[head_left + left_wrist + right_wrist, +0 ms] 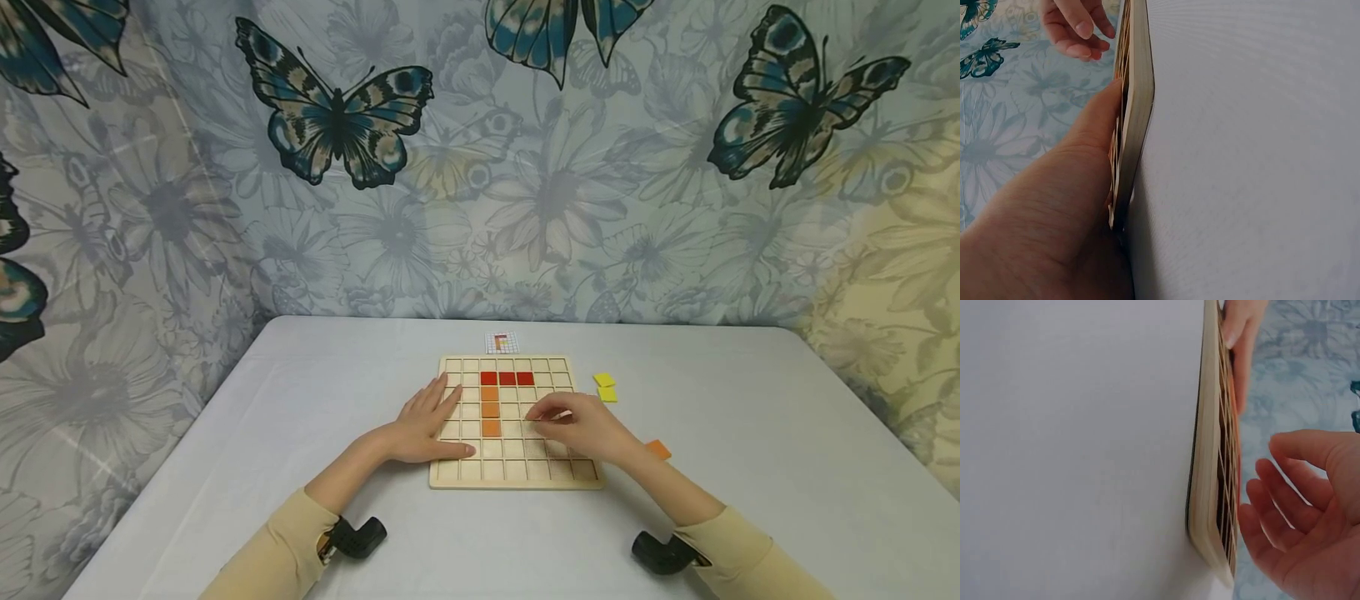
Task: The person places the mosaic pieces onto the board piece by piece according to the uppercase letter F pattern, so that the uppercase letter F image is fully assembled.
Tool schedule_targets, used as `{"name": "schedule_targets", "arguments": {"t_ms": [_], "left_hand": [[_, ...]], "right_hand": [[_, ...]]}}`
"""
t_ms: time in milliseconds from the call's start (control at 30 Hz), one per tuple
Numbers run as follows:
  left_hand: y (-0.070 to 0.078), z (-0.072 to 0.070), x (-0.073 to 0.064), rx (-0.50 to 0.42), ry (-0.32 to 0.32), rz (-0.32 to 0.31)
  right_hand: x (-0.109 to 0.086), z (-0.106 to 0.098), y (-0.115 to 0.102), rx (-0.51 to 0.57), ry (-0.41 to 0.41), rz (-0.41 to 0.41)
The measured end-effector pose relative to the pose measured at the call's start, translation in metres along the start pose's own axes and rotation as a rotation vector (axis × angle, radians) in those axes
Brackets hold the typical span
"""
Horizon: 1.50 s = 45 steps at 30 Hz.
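A wooden grid board (pixel 517 475) lies on the white table. Three red tiles (pixel 507 378) form a row in its upper part, and three orange tiles (pixel 490 409) run down below the leftmost red one. My left hand (pixel 423 425) rests on the board's left side with fingers spread, its thumb along the lower left squares. Over the right half of the board hovers my right hand (pixel 577 425), fingers loosely bent. In the right wrist view, the right hand (pixel 1307 506) has thumb and fingers apart, and no tile shows between them.
A small card (pixel 502 342) with a printed coloured grid lies behind the board. Two yellow tiles (pixel 607 394) lie right of the board. Partly behind the right forearm is a loose orange tile (pixel 658 449). A butterfly-patterned cloth (pixel 555 200) hangs beyond the table (pixel 337 358).
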<state>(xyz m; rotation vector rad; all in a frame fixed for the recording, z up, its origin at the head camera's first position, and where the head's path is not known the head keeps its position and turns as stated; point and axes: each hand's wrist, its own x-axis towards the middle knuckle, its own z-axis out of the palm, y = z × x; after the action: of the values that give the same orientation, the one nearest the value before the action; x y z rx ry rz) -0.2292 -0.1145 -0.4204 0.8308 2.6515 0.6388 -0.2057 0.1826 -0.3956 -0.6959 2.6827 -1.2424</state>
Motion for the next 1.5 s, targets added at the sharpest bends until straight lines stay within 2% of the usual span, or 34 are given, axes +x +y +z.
{"name": "schedule_targets", "arguments": {"t_ms": [367, 567, 633, 833, 1100, 1300, 1500], "left_hand": [[0.0, 0.0, -0.001, 0.004, 0.002, 0.003], [0.0, 0.0, 0.0, 0.003, 0.005, 0.008], [0.0, 0.0, 0.0, 0.006, 0.005, 0.012], [0.0, 0.0, 0.0, 0.0, 0.003, 0.01], [-0.004, 0.003, 0.001, -0.012, 0.018, 0.023], [-0.003, 0.001, 0.001, -0.015, 0.014, 0.025], [-0.001, -0.001, 0.001, -0.001, -0.002, 0.006]], "right_hand": [[-0.035, -0.042, 0.015, -0.086, 0.058, 0.186], [-0.055, -0.061, 0.026, -0.088, 0.058, 0.296], [-0.06, -0.067, 0.031, -0.111, 0.056, 0.308], [-0.071, -0.076, 0.04, -0.216, 0.061, 0.302], [-0.075, -0.077, 0.044, -0.246, 0.041, 0.273], [-0.069, -0.072, 0.042, -0.247, 0.04, 0.215], [-0.062, -0.065, 0.042, -0.167, 0.034, 0.141]]}}
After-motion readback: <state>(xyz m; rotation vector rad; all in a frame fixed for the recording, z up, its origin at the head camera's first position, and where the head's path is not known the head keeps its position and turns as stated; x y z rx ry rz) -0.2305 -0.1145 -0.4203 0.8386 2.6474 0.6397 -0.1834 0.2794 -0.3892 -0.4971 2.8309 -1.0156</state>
